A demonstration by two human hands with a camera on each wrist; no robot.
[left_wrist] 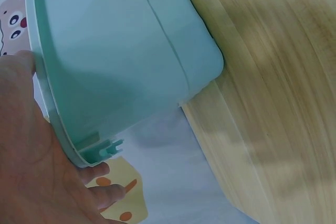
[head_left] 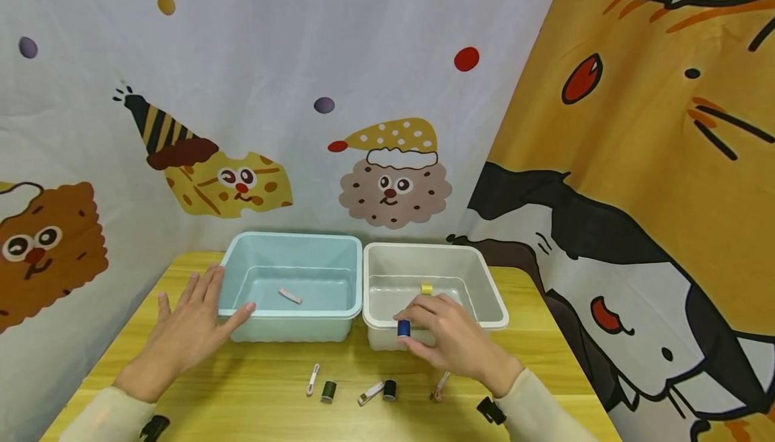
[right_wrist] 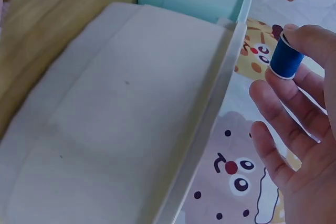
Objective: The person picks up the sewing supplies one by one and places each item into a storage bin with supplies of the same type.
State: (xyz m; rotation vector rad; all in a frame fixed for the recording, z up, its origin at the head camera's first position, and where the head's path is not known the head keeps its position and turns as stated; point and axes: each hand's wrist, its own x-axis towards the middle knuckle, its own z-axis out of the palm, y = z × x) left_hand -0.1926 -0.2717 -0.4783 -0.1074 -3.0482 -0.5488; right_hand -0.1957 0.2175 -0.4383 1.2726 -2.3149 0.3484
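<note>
My right hand (head_left: pixel 451 334) pinches a blue thread spool (right_wrist: pixel 287 56) between thumb and fingers, over the front rim of the white bin (head_left: pixel 496 307). Inside that bin lies a yellow spool (head_left: pixel 426 288). My left hand (head_left: pixel 192 321) rests with spread fingers at the near left corner of the light blue bin (head_left: pixel 290 329), thumb along its rim. A folded pink-white tape (head_left: pixel 290 295) lies in the blue bin. On the table in front are a dark green spool (head_left: pixel 328 391), a black spool (head_left: pixel 389 390) and small bundled tapes, one a white tape (head_left: pixel 312 380).
The two bins stand side by side at the back of the wooden table (head_left: pixel 266 408), against a printed cloth (head_left: pixel 254 92). Another bundled tape (head_left: pixel 363 396) touches the black spool, and a pinkish one (head_left: pixel 438 388) lies near my right wrist.
</note>
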